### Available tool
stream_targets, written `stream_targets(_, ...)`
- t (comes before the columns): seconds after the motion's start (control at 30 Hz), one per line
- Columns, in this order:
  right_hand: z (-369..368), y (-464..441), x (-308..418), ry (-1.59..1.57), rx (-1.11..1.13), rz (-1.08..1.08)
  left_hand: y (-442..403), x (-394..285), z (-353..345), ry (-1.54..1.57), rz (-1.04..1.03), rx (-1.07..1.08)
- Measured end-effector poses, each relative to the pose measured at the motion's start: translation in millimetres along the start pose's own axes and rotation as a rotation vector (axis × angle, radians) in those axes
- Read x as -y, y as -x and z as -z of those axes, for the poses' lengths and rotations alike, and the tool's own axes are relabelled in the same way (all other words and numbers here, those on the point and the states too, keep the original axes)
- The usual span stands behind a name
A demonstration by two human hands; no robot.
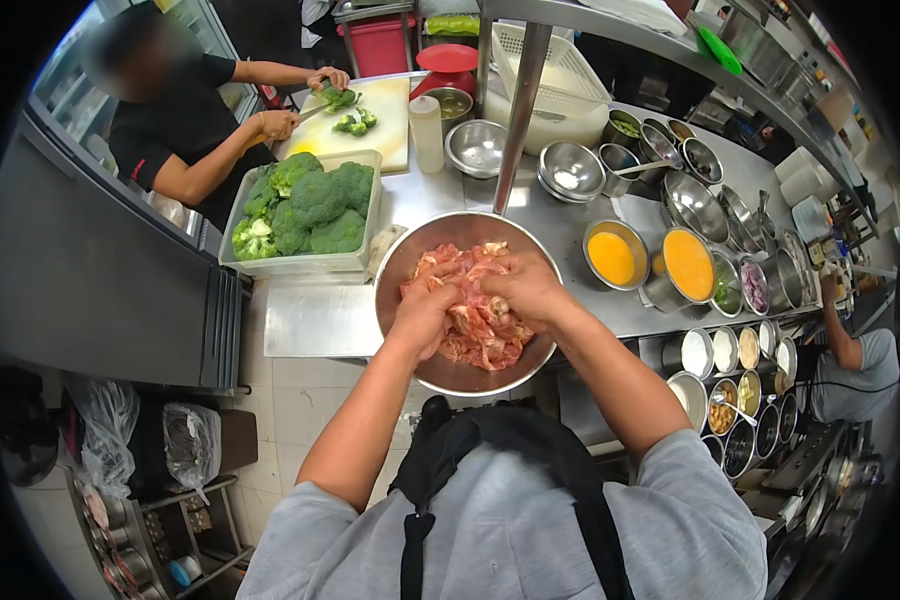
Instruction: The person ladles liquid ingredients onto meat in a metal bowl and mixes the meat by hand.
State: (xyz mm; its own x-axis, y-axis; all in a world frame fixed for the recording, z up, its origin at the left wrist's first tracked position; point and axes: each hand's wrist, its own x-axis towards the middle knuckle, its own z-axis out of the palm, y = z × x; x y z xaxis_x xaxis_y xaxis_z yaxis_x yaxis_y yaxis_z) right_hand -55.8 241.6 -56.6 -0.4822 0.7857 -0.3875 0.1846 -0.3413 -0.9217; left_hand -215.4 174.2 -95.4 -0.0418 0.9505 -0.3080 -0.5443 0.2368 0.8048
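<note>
Fingers (446, 295) grip meat (485, 345), two hands (422, 315) (525, 288) in one bowl (394, 280)

One left hand (428, 312) and one right hand (522, 290) are counted in one bowl (390, 300) of meat (485, 338) at the near edge of the counter (320, 322). One tub (300, 264) of broccoli (318, 202) and one board (388, 130) are counted along its left edge; two pots (643, 256) (662, 293) of orange liquid (610, 258) are counted farther right.
</note>
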Motion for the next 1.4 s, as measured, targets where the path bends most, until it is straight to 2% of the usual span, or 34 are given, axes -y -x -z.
stream_targets(0.07, -2.2, -4.3, -6.4, -0.04, -0.012, 0.065, -2.3, 2.3, -0.4, -0.165, 0.057, -0.075)
stream_targets(0.1, -7.3, -6.3, -12.4, -0.171, -0.028, 0.118, 0.5, 3.4, -6.0, -0.163, 0.062, -0.079)
stream_targets(0.13, -9.4, -7.6, -14.9, -0.301, -0.045, 0.178, 2.5, 4.5, -15.1, -0.158, -0.059, -0.054)
stream_targets(0.17, -7.9, -6.5, -17.2, -0.305, -0.046, 0.171, 6.8, 5.3, -20.3, -0.153, -0.172, -0.031)
stream_targets(0.27, 0.0, -1.5, -5.5, -0.371, 0.073, 0.097, 2.2, 4.2, -5.9, -0.164, -0.176, 0.059)
stream_targets(0.3, 0.9, 1.1, -0.8, -0.482, 0.109, 0.087, 1.5, 3.0, -3.3, -0.189, -0.188, 0.116)
stream_targets(0.33, 2.2, 2.4, 1.4, -0.594, 0.147, 0.076, 2.3, 4.4, -2.7, -0.191, -0.189, 0.115)
stream_targets(0.43, 20.4, -7.3, -8.7, -0.673, 0.267, 0.018, 7.5, 1.2, -7.1, -0.071, -0.189, 0.072)
stream_targets(0.57, 23.4, -4.6, -1.0, -0.66, 0.221, -0.063, 7.7, -13.8, -0.8, -0.246, -0.292, 0.042)
stream_targets(0.6, 32.1, -11.6, -1.2, -0.662, 0.221, -0.066, 3.4, -19.5, 2.6, -0.5, -0.347, -0.031)
stream_targets(0.63, 47.4, -23.7, -3.8, -0.211, 0.183, -0.035, -0.7, -25.6, 6.7, -0.754, -0.399, -0.108)
stream_targets(0.67, 55.2, -33.7, -10.6, 0.24, 0.142, 0.0, -9.7, -27.5, 14.9, -0.901, -0.359, -0.142)
stream_targets(0.7, 54.5, -41.7, -22.5, 0.24, 0.145, 0.001, -23.0, -20.6, 22.5, -0.903, -0.36, -0.145)
stream_targets(0.77, 51.3, -59.0, -51.2, 1.097, -0.315, 0.505, -49.3, 1.1, 39.8, -1.26, -0.16, -0.287)
stream_targets(0.8, 35.1, -59.4, -68.9, 0.954, -0.284, 0.451, -55.8, 8.2, 41.6, -1.418, -0.247, -0.229)
stream_targets(0.83, 13.2, -61.6, -95.9, 1.122, -0.321, 0.448, -58.3, 23.4, 38.6, -1.419, -0.252, -0.228)
stream_targets(0.87, -7.2, -57.6, -119.7, 1.29, -0.359, 0.441, -56.8, 46.3, 34.4, -1.71, -0.373, -0.196)
stream_targets(0.9, -26.5, -31.3, -125.3, 1.408, -0.288, 0.388, -58.7, 65.0, 37.4, -2.0, -0.496, -0.152)
stream_targets(0.93, -39.2, -7.3, -122.2, 1.519, -0.211, 0.328, -65.8, 80.1, 50.9, -2.055, -0.373, -0.081)
stream_targets(0.97, -35.0, -1.2, -121.3, 1.516, -0.206, 0.317, -62.7, 72.8, 51.0, -2.055, -0.365, -0.07)
stream_targets(1.03, -22.2, 12.8, -106.0, 1.563, 0.207, 0.299, -59.2, 44.5, 45.8, -1.969, -0.216, -0.035)
stream_targets(1.07, -16.5, 14.0, -85.3, 1.559, 0.204, 0.293, -60.8, 39.9, 48.2, -1.986, -0.191, -0.03)
stream_targets(1.13, -8.6, 17.0, -2.5, 1.38, 0.69, -0.434, -56.8, 40.7, 47.1, -1.879, -0.162, -0.097)
stream_targets(1.17, 1.5, 12.4, -5.4, 1.373, 0.684, -0.43, -53.7, 40.3, 47.0, -1.769, -0.133, -0.165)
stream_targets(1.23, 26.4, -1.1, -33.9, 1.314, 0.331, -0.242, -43.8, 46.3, 49.9, -1.663, -0.073, -0.22)
stream_targets(1.27, 21.7, -14.6, -62.6, 1.304, 0.333, -0.249, -42.9, 62.7, 53.1, -1.562, -0.053, -0.315)
stream_targets(1.3, 9.8, -28.6, -100.3, 1.138, -0.095, -0.069, -38.1, 77.2, 52.3, -1.457, -0.026, -0.409)
stream_targets(1.33, 0.5, -37.8, -118.9, 0.944, -0.51, 0.116, -35.3, 65.4, 31.5, -1.342, 0.098, -0.446)
stream_targets(1.37, -5.5, -45.2, -116.3, 0.948, -0.51, 0.129, -38.4, 64.5, 24.1, -1.338, 0.087, -0.455)
stream_targets(1.4, -13.6, -51.5, -113.3, 0.845, -0.481, 0.092, -40.3, 63.0, 20.0, -1.175, 0.108, -0.51)
